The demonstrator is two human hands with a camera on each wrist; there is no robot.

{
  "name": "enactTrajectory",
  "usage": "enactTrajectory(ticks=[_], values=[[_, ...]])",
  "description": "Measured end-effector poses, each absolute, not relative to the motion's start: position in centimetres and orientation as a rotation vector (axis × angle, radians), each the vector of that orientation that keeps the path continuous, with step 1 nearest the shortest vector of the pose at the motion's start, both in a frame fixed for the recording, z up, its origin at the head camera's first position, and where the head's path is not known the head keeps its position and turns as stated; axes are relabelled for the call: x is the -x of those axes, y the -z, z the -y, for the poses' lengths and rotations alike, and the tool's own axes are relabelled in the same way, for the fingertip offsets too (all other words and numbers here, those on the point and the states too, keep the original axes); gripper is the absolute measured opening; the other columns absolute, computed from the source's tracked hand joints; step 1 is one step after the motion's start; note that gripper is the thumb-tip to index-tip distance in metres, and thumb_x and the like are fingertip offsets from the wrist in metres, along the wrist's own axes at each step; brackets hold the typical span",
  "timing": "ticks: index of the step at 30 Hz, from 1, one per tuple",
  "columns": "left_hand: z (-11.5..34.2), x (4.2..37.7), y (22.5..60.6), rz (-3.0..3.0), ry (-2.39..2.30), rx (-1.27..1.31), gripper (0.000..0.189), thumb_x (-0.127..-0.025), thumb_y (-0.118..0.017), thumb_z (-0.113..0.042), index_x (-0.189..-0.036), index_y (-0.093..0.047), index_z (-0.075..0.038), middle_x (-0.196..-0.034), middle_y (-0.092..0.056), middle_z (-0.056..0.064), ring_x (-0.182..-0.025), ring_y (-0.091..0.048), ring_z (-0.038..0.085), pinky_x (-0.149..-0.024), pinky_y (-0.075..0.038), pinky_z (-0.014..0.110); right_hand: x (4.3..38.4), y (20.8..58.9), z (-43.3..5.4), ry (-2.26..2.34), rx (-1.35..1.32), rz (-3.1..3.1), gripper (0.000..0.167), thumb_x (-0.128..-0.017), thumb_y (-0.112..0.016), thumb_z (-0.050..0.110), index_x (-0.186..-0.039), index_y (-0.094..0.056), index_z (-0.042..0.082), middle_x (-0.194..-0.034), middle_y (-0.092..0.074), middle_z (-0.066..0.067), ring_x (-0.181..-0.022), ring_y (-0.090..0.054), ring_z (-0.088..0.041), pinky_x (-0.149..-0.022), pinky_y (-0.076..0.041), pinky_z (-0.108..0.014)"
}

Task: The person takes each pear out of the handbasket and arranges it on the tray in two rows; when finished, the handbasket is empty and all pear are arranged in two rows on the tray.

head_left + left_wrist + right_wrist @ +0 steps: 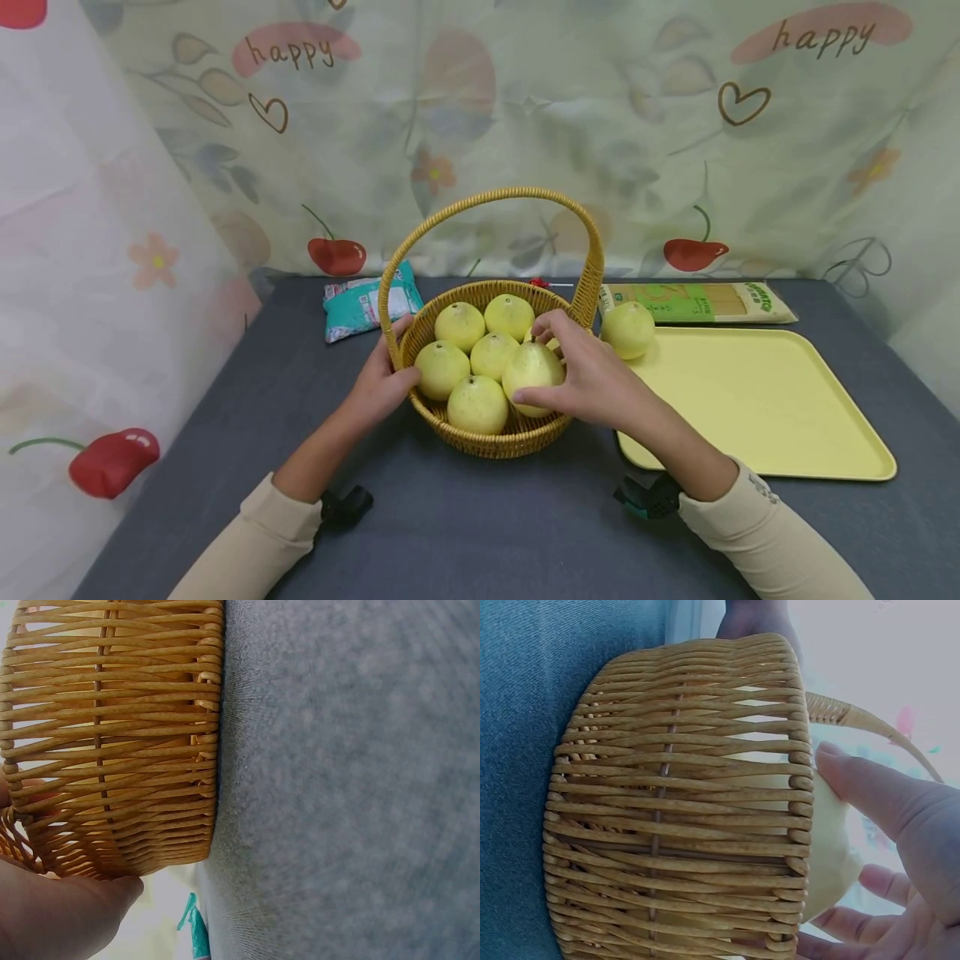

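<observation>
Six pale yellow-green fruits (477, 405) show clearly inside the woven basket (491, 447), and I can make out part of another behind the fingers of the right hand (596, 379). That hand is my busy one: thumb on the near side, fingers curved over the far side, clamped round a pear (531, 379) with its stem up, at the basket's right rim. From the right wrist I see the pear bulging above the weave, thumb against it; I cannot tell whether its weight is off the basket. My left hand (382, 375) grips the left rim, beside the foot of the arched handle (491, 198). The left wrist view puts the basket's base upright on the dark grey tabletop (487, 533). Off to the right I have a yellow tray (757, 400), with one lone fruit (628, 330) by its far left corner and a long green packet (697, 302) just behind. Beyond the left hand lies a teal packet (367, 307), near the patterned curtain (480, 142).
</observation>
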State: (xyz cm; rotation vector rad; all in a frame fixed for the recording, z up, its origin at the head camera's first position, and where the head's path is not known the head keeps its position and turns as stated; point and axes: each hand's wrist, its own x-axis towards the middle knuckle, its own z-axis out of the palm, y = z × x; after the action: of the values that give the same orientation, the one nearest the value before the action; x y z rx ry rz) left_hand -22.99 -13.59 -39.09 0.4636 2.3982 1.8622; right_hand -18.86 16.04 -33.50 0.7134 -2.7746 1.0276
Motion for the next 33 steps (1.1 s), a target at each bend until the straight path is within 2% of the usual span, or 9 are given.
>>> enactTrajectory(ticks=[6, 11, 15, 21, 27, 33], values=[[13.7, 23.1, 39.2, -2.398, -1.859, -0.456, 0.082, -0.087, -0.049, 0.006, -0.160, -0.015, -0.006, -0.163, -0.020, 0.016, -0.143, -0.032, 0.034, -0.106, -0.034, 0.051, 19.0, 33.1, -16.4, -1.063, -0.738, 2.747, 0.073, -0.074, -0.089, 0.040, -0.129, -0.048, 0.014, -0.123, -0.056, -0.005, -0.106, -0.059, -0.022, -0.085, -0.050, -0.042], [13.7, 23.0, 39.1, -2.399, -1.850, -0.445, 0.082, -0.088, -0.049, 0.006, -0.161, -0.014, -0.006, -0.163, -0.019, 0.016, -0.143, -0.031, 0.034, -0.107, -0.033, 0.051, 18.9, 32.5, -17.1, -1.096, -0.742, 2.718, 0.074, -0.075, -0.088, 0.040, -0.130, -0.049, 0.011, -0.122, -0.056, -0.004, -0.101, -0.058, -0.021, -0.081, -0.050, -0.042], [13.6, 22.9, 39.0, -2.399, -1.850, -0.443, 0.082, -0.088, -0.049, 0.005, -0.161, -0.014, -0.007, -0.164, -0.018, 0.015, -0.144, -0.030, 0.034, -0.107, -0.033, 0.051, 18.6, 31.8, -17.7, -1.097, -0.703, 2.726, 0.074, -0.075, -0.087, 0.044, -0.131, -0.049, 0.016, -0.124, -0.056, -0.003, -0.100, -0.058, -0.022, -0.076, -0.050, -0.041], [13.6, 22.9, 39.0, -2.406, -1.847, -0.437, 0.082, -0.087, -0.049, 0.006, -0.160, -0.015, -0.006, -0.163, -0.019, 0.015, -0.143, -0.031, 0.034, -0.107, -0.033, 0.051, 18.4, 30.6, -18.8, -1.124, -0.667, 2.714, 0.074, -0.077, -0.085, 0.045, -0.135, -0.050, 0.017, -0.126, -0.057, -0.006, -0.102, -0.062, -0.028, -0.078, -0.052, -0.043], [13.5, 22.8, 39.0, -2.406, -1.851, -0.430, 0.082, -0.086, -0.049, 0.007, -0.160, -0.016, -0.006, -0.163, -0.020, 0.015, -0.142, -0.032, 0.034, -0.106, -0.035, 0.050, 18.1, 29.5, -20.1, -1.193, -0.591, 2.667, 0.068, -0.077, -0.087, 0.038, -0.132, -0.053, 0.017, -0.127, -0.056, -0.003, -0.106, -0.063, -0.030, -0.081, -0.054, -0.046], [13.6, 22.9, 39.1, -2.396, -1.863, -0.437, 0.082, -0.086, -0.049, 0.007, -0.160, -0.015, -0.006, -0.163, -0.020, 0.015, -0.142, -0.032, 0.034, -0.106, -0.034, 0.050, 17.7, 28.4, -21.4, -1.233, -0.549, 2.578, 0.065, -0.076, -0.089, 0.029, -0.129, -0.057, 0.011, -0.128, -0.058, -0.004, -0.101, -0.067, -0.030, -0.078, -0.055, -0.040]])
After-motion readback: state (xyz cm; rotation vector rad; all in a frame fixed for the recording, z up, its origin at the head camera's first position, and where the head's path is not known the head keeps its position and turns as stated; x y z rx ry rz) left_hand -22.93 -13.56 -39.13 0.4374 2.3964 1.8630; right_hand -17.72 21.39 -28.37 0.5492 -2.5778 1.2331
